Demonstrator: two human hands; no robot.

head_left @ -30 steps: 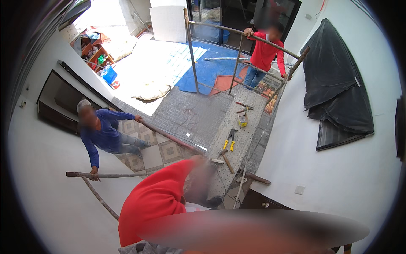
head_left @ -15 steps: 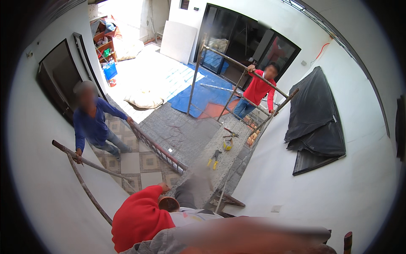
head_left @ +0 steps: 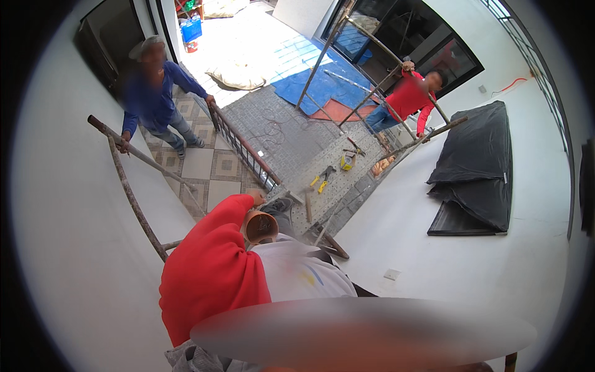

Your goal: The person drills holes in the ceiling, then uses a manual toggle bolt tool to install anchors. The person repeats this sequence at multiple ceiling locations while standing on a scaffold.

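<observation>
My left arm, in a red sleeve (head_left: 214, 248), reaches forward, and my left hand (head_left: 256, 198) shows small at its cuff. Its fingers look curled; what they hold, if anything, I cannot make out. Just below it sits an open brown cylinder (head_left: 249, 227), dark inside, against my white shirt (head_left: 304, 266). My right hand is out of sight; a blurred patch covers the lower edge. Ahead, a speckled platform board (head_left: 334, 192) carries yellow-handled cutters (head_left: 323, 178), a yellow roll-shaped item (head_left: 346, 162) and a hammer-like tool (head_left: 355, 147).
A person in blue (head_left: 155, 99) at left grips a scaffold pole (head_left: 139, 152) and a brown railing (head_left: 242, 144). Another in red (head_left: 409, 96) holds a scaffold frame (head_left: 372, 93) at far right. Black sheeting (head_left: 474, 155) hangs on the right wall. A blue tarp (head_left: 297, 84) covers the floor.
My view has shifted, so the room sits higher in the picture. My left hand and the brown cylinder appear higher and farther forward. Both other people keep hold of the poles.
</observation>
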